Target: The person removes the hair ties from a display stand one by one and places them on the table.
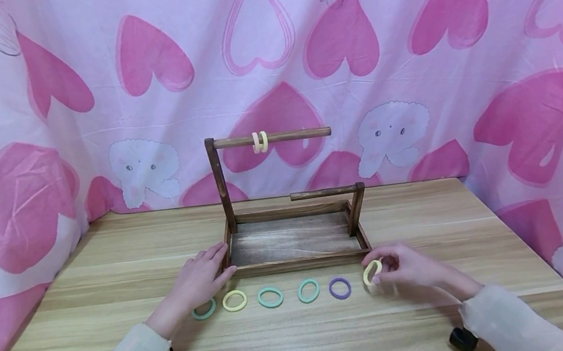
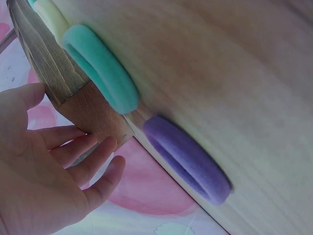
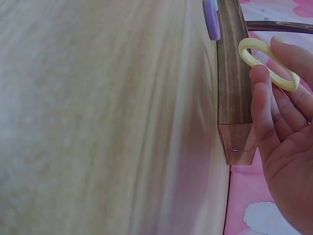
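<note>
With my right hand (image 1: 403, 266), I pinch a yellow hair tie (image 3: 247, 56) between thumb and fingers, lifted beside the front right corner of a dark wooden stand (image 1: 298, 265). At the stand's front left corner, my left hand (image 1: 201, 276) rests with extended fingers against the tray's edge. A row of hair ties lies on the table before the stand: a green one (image 1: 204, 309) partly under the left hand, a yellow one (image 1: 236, 309), two more green ones and a purple one (image 1: 341, 296). Two pale yellow hair ties (image 1: 263, 142) hang on the stand's upper bar (image 1: 303, 134).
The lower bar (image 1: 320, 193) of the stand points left from its short post (image 1: 356, 210) and carries nothing. The wood-grain table (image 1: 302, 343) ends at a pink heart-patterned cloth (image 1: 153, 53) behind and at both sides.
</note>
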`<state>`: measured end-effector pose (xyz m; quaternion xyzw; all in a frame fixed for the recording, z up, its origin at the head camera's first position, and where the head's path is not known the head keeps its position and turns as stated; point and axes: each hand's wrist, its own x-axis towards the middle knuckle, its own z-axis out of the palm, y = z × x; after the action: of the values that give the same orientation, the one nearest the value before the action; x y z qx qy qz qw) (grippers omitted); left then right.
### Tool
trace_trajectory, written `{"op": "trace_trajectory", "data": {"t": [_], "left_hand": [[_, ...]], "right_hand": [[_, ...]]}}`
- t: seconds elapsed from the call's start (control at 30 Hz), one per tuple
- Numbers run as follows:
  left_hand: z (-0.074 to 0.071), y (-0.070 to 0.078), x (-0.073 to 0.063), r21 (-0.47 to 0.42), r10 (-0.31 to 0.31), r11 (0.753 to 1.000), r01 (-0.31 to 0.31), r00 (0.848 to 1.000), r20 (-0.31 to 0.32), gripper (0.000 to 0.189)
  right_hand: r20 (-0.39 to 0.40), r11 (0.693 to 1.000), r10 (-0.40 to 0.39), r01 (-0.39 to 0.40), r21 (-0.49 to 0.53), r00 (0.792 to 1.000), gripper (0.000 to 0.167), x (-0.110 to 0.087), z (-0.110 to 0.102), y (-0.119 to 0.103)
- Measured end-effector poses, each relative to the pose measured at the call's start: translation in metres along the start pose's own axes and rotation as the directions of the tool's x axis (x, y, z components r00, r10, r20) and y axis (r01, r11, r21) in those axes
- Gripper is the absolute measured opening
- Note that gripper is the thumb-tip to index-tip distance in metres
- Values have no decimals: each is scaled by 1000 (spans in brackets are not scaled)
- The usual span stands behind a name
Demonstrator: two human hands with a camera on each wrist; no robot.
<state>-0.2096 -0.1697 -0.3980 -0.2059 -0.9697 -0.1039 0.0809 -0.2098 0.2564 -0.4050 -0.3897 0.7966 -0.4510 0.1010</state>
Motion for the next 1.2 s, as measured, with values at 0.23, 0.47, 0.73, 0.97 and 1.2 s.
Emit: {"op": "trace_trajectory", "data": {"t": [0.23, 0.47, 0.73, 0.97, 1.2], "left_hand": [[-2, 1, 0, 1, -6, 1000, 6, 1000, 5, 56], [-3, 2, 0, -2, -6, 1000, 6, 1000, 6, 56], [-2, 1, 0, -7, 2, 1000, -2, 1000, 1, 56], [-2, 1, 0, -4, 2, 1000, -2, 1000, -2, 56], [-2, 2, 0, -6, -2, 1000, 2, 1000, 5, 56]], "right_hand": [[33, 996, 69, -71, 45, 997, 32, -3, 4, 2], [23, 996, 85, -85, -4, 996, 33, -3, 7, 6], [34, 996, 81, -80, -34, 996, 34, -3, 6, 11], [43, 996, 85, -83, -38, 995, 33, -4, 5, 13], [50, 993, 113, -114, 19, 992, 35, -6, 1, 10]]}}
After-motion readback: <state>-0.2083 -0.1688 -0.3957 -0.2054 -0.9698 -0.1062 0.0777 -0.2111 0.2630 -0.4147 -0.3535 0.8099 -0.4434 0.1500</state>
